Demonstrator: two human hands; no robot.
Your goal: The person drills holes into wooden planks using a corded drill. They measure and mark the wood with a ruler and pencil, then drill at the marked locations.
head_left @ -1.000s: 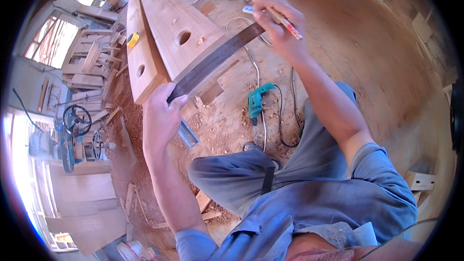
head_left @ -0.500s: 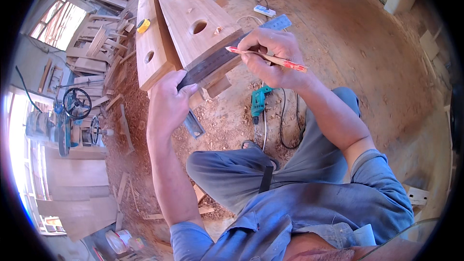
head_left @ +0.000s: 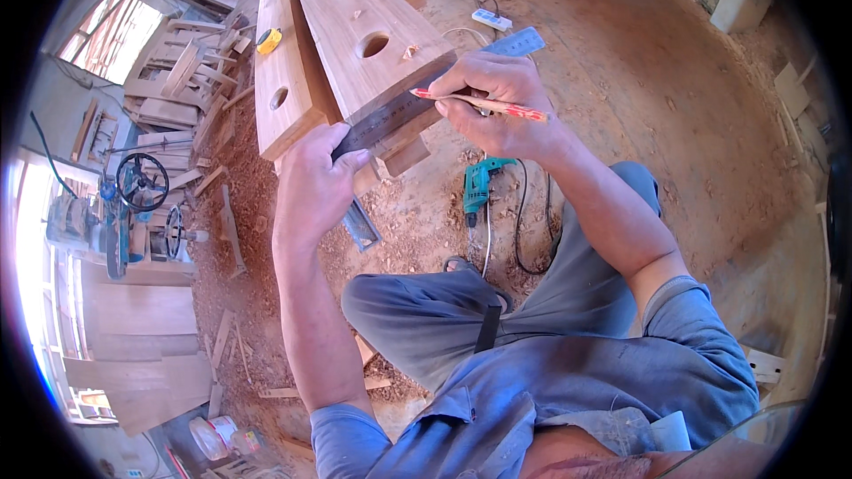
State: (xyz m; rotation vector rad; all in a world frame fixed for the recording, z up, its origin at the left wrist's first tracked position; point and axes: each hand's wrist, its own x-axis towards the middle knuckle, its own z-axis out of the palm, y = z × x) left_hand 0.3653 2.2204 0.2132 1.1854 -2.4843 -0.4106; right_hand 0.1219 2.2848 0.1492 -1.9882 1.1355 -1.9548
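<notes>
We see the right hand (head_left: 497,102) curled tight around a red pencil (head_left: 479,104), pinching it between thumb and fingers, with the tip at the near end of the big wooden plank (head_left: 355,31). The left hand (head_left: 311,182) is partly closed, its thumb and fingers pressing a long metal ruler (head_left: 417,102) flat against that same end of the plank. The ruler runs slantwise across the end of the plank, its far tip poking out beyond the right hand.

The plank is thick, reddish-brown, with a round hole in its top face; a second plank (head_left: 280,93) with a smaller hole leans beside it, on its left, and a yellow tape measure (head_left: 269,40) sits on that one. Below the plank, a green power drill (head_left: 479,186) and its black cord lie on the sawdust-covered floor (head_left: 674,106). Left of the plank, we see stacked timber (head_left: 177,80) and a machine with a wheel (head_left: 133,204) by bright windows.
</notes>
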